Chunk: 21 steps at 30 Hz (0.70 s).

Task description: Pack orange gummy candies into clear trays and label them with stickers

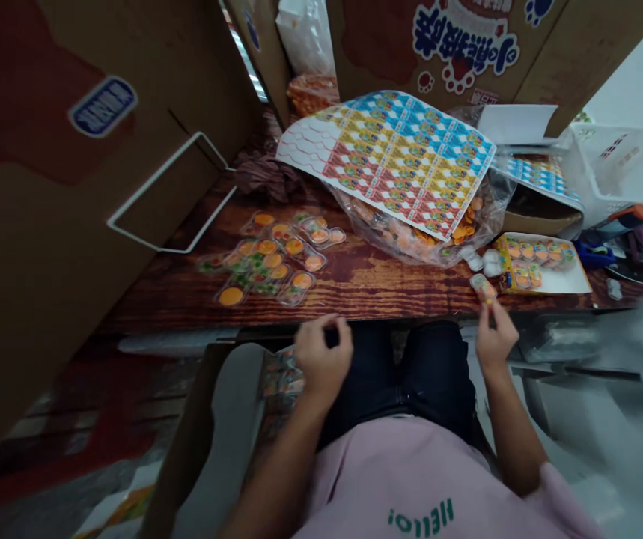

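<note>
Between thumb and finger, my right hand (495,337) pinches a small clear plastic pack (483,286) with something orange at its lower end, just over the table's front edge. My left hand (322,352) is closed, fingertips curled towards the thumb in front of the edge; whether anything small is in them cannot be made out. Beyond it, to the left, lies a loose pile of clear packs with orange discs (268,258) and green bits. Near my right hand stands an open yellow box (546,262) with several similar packs in it.
A printed sticker sheet (405,153) covers a plastic bag of orange pieces (366,217). Large cardboard boxes (63,247) wall the left and back. A white basket (618,161) and a purple-and-orange tool (629,224) are at the right. A white wire frame (147,187) juts from the left box.
</note>
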Available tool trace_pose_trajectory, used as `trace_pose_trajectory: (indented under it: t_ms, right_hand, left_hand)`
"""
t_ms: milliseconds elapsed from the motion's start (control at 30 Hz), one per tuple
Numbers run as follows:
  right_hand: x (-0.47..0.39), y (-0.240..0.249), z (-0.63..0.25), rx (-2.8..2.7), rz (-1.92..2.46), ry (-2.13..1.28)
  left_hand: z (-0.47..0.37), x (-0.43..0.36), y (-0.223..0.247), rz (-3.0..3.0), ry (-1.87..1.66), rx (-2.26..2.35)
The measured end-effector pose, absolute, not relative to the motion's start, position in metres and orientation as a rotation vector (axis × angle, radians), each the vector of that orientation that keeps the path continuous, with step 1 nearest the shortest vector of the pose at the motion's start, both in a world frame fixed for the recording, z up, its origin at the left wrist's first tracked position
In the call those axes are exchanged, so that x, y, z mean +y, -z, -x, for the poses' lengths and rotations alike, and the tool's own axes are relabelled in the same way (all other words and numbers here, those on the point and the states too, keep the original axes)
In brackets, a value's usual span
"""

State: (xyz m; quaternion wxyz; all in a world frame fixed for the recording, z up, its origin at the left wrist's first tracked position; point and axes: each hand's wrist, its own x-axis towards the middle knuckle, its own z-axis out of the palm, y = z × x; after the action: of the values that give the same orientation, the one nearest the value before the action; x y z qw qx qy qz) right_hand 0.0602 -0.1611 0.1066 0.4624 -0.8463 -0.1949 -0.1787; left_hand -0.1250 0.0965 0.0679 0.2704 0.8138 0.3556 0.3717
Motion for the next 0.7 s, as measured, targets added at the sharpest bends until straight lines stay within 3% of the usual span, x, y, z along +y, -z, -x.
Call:
trace_pose_trajectory:
  t_ms: [100, 267, 700]
  right_hand:
    - [-0.186, -0.1, -0.117, -0.659, 2.347, 0.61]
    - [-0.189, -0.084, -0.142, -0.883, 2.602, 0.343]
    - [-0.175, -0.078, -0.131, -0.363, 2.041, 0.16]
  left_hand:
    - [0.14, 0.144, -0.057, -2.348, -1.0, 1.101]
    - [0.153, 0.171, -0.042, -2.415, -0.888, 0.93]
    - [0.138, 0.151, -0.041, -2.396, -0.892, 0.744]
